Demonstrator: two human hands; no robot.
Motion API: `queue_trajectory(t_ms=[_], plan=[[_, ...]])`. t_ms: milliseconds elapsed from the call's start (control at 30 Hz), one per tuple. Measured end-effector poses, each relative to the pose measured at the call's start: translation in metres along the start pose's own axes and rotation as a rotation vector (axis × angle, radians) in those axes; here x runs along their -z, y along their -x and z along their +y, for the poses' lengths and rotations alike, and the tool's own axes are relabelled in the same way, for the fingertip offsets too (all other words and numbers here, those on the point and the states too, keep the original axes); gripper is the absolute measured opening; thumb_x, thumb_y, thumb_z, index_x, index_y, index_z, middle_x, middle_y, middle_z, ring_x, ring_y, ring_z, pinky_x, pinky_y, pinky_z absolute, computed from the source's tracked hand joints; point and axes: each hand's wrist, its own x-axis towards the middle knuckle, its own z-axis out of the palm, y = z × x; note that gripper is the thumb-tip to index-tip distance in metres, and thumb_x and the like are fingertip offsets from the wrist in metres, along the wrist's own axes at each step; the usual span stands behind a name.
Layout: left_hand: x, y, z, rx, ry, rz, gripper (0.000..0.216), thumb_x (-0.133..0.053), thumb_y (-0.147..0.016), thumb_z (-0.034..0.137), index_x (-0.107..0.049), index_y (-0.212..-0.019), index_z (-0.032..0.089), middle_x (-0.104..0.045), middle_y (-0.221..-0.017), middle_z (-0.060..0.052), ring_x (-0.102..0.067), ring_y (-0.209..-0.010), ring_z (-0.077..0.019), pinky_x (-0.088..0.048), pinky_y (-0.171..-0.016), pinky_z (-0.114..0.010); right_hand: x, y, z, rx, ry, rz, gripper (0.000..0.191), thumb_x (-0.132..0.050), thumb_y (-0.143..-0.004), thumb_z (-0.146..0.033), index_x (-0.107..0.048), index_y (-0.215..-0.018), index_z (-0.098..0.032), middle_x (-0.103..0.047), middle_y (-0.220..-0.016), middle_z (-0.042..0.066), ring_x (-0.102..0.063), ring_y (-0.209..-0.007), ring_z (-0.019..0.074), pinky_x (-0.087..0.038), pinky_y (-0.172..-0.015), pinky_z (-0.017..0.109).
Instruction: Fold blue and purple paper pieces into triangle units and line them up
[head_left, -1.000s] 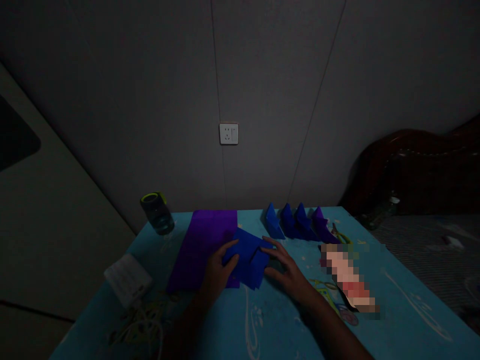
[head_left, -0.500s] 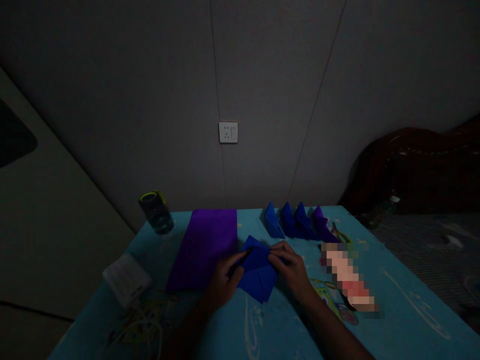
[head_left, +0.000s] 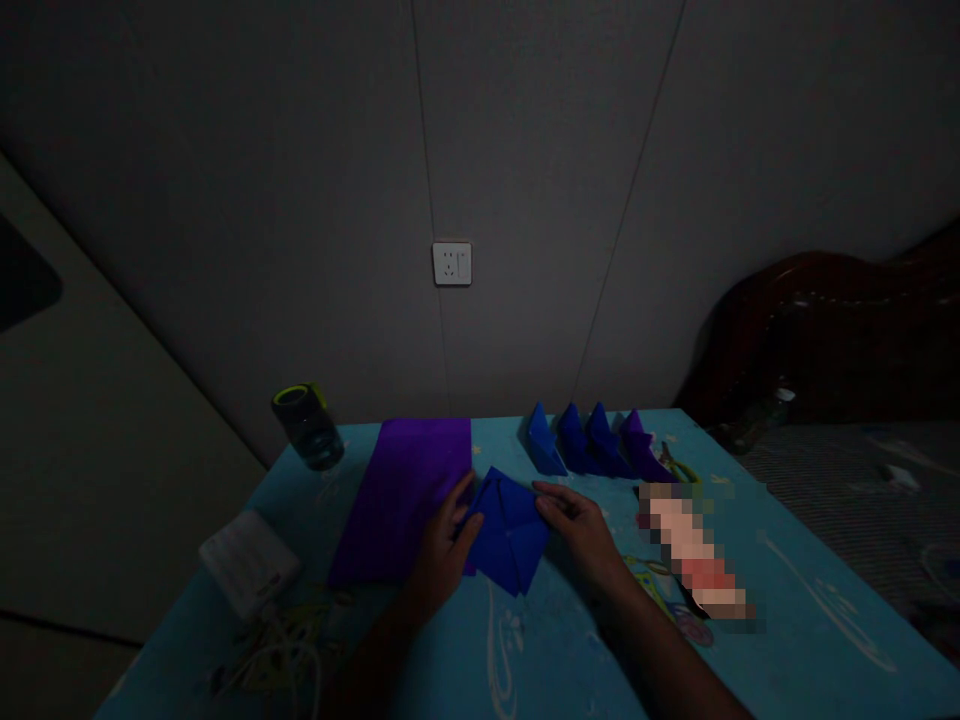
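A folded blue sheet of paper (head_left: 511,535), roughly diamond-shaped with crease lines meeting near its middle, is held just above the table between my hands. My left hand (head_left: 445,545) grips its left edge between thumb and fingers. At the upper right edge, my right hand (head_left: 581,525) pinches the paper with thumb and forefinger. Under and beside my left hand lies a stack of purple paper (head_left: 409,490). Behind the hands stand several folded paper boats in a row, among them a light blue boat (head_left: 544,442) and a purple boat (head_left: 641,448).
A dark bottle with a yellow-green rim (head_left: 309,428) stands at the back left. Nearer is a white box-shaped device (head_left: 250,565) with a cable. Scissors (head_left: 681,468) lie beside the boats, and a blurred-out flat item (head_left: 694,555) is on the right. The wall closes off the table's (head_left: 795,570) far side.
The paper's raised flaps now lie flatter, and it shows a more even diamond. My left fingers have spread along its left edge. The view has shifted slightly.
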Motion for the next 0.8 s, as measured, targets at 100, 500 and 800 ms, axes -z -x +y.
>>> queue_trajectory(t_ms=[100, 500, 800], plan=[[0.000, -0.001, -0.001, -0.006, 0.043, -0.086, 0.058, -0.054, -0.091, 0.037, -0.037, -0.145, 0.024, -0.065, -0.127, -0.012, -0.066, -0.111, -0.0242, -0.056, -0.090, -0.039, -0.002, 0.002, -0.002, 0.058, 0.004, 0.057, 0.046, -0.084, -0.062, -0.047, -0.071, -0.091, -0.015, -0.065, -0.065, 0.001, -0.057, -0.059, 0.0147, -0.042, -0.055, 0.026], [0.005, -0.007, 0.000, -0.045, -0.085, 0.077, 0.047, -0.048, -0.093, 0.042, -0.055, -0.134, 0.021, -0.057, -0.139, -0.008, -0.053, -0.127, -0.0235, -0.043, -0.106, -0.039, -0.012, 0.008, 0.009, -0.029, -0.073, -0.278, 0.047, -0.076, -0.073, -0.052, -0.065, -0.102, -0.017, -0.067, -0.072, 0.001, -0.060, -0.063, 0.0149, -0.045, -0.062, 0.027], [-0.006, 0.000, 0.008, 0.137, 0.294, 0.011, 0.058, -0.057, -0.088, 0.042, -0.046, -0.141, 0.022, -0.054, -0.141, -0.011, -0.059, -0.121, -0.0255, -0.051, -0.097, -0.037, -0.020, 0.013, 0.006, -0.008, -0.091, -0.375, 0.040, -0.074, -0.075, -0.051, -0.069, -0.096, -0.017, -0.069, -0.076, 0.002, -0.059, -0.067, 0.0164, -0.048, -0.066, 0.029]])
